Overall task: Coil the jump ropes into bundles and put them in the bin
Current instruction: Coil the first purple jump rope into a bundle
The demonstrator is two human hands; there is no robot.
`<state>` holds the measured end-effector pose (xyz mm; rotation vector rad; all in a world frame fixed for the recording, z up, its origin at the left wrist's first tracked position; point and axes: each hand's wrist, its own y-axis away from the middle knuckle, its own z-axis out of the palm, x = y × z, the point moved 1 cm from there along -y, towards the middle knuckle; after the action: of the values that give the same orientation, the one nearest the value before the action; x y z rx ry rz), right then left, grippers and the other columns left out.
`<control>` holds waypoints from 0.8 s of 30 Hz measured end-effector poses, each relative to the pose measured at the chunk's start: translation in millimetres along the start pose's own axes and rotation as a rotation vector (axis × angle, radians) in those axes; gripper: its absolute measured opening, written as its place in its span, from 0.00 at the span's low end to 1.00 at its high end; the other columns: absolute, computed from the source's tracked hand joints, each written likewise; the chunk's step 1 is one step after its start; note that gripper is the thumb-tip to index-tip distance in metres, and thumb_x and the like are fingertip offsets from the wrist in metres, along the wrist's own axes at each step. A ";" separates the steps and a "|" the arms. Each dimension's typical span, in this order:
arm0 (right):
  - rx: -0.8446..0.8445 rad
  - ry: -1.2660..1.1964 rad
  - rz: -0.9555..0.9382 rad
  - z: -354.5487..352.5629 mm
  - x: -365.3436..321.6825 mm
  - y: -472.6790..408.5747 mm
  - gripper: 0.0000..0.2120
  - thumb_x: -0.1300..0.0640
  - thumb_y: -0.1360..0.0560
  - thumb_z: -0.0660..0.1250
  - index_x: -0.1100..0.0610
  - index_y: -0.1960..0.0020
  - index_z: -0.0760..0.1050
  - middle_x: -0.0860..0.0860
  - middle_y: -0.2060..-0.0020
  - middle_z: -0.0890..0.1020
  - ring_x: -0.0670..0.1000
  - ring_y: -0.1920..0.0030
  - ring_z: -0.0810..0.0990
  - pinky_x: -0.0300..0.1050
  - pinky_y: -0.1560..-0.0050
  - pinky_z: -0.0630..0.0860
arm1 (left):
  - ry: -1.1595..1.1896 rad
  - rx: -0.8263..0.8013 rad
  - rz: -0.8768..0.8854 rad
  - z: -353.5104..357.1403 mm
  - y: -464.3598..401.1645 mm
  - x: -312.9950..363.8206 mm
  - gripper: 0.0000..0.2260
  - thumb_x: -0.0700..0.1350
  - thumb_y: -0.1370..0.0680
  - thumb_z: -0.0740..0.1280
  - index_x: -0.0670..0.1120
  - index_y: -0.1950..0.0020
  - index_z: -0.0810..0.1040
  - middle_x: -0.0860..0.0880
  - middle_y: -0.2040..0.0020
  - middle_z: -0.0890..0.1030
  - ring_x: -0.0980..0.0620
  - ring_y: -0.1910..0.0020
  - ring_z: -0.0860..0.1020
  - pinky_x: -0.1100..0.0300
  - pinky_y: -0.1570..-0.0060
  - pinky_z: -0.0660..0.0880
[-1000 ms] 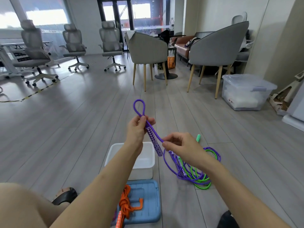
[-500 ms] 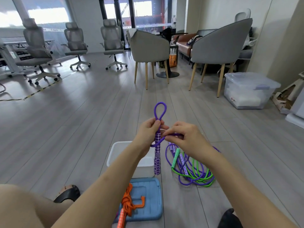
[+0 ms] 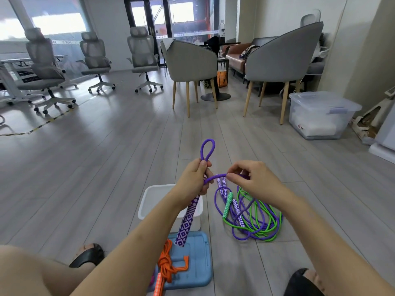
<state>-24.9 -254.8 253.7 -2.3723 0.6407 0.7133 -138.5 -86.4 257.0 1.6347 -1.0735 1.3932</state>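
Note:
My left hand [image 3: 193,178] grips a purple jump rope [image 3: 207,151] just above its patterned handle [image 3: 187,223], with a small loop standing up over the fist. My right hand [image 3: 250,178] pinches a strand of the same rope and holds it level across the left hand. More purple rope lies tangled with a green jump rope [image 3: 256,218] on the floor to the right. The white bin [image 3: 149,201] sits on the floor under my left forearm. An orange jump rope [image 3: 165,267], knotted into a bundle, lies on the blue lid [image 3: 196,265].
A clear lidded storage box [image 3: 320,115] stands at the right wall. Two grey armchairs [image 3: 190,63] and office chairs [image 3: 46,67] are farther back. My black sandals [image 3: 86,256] are on the floor at the bottom edge.
The left hand turned the handle to hang down and rose with the loop. The right hand lifted from near the floor and drew a strand across beside the left hand.

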 end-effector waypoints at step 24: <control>0.189 -0.009 0.125 6.9 9.6 -0.9 0.07 0.48 0.22 0.72 0.49 0.55 0.77 0.44 0.65 0.80 0.45 0.64 0.77 0.43 0.62 0.73 | -0.274 -0.206 0.087 -7.7 -1.9 6.1 0.11 0.42 0.13 0.56 0.41 0.49 0.77 0.47 0.60 0.81 0.49 0.58 0.80 0.52 0.49 0.78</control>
<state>-19.6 -252.4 243.4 -2.1694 0.8214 0.6837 -139.3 -79.5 264.2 1.6733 -1.4117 1.0902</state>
